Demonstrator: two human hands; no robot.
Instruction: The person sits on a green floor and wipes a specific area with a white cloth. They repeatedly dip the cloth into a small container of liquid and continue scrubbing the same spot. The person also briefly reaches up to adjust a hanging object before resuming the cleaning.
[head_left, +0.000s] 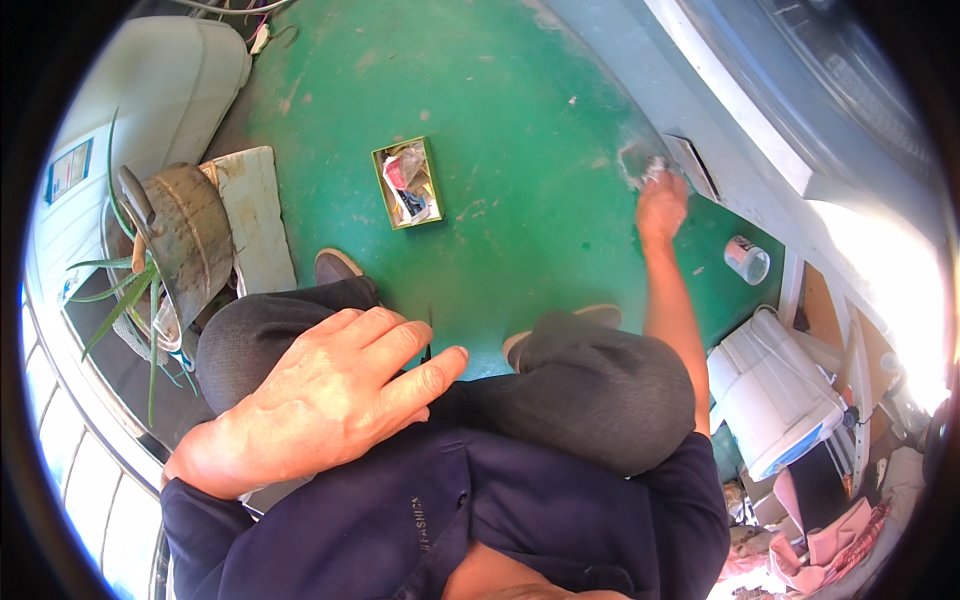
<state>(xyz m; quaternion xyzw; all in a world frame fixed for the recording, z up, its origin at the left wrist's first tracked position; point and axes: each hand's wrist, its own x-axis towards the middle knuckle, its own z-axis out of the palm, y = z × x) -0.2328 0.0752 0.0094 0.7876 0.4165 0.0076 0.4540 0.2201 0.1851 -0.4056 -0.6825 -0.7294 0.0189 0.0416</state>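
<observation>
My left hand (352, 382) hovers over my lap beside the left knee, palm down. Its fingers are loosely bent and a little apart, and nothing shows in it. On the right, my arm stretches out to the foot of a grey-white appliance (739, 176). There my right hand (664, 206) grips a crumpled piece of clear plastic (637, 163) at floor level; its fingertips are blurred and partly hidden. A small open green-edged box (409, 184) sits on the green floor ahead of me, filled with wrappers and scraps, one of them red.
A clear plastic cup (747, 260) lies tipped near the appliance. Nearer on the right are a white plastic container (776, 394) and pink cloth (821, 536). At left stand a worn metal pot (191, 232), an aloe-like plant (135, 296) and a pale board (259, 217).
</observation>
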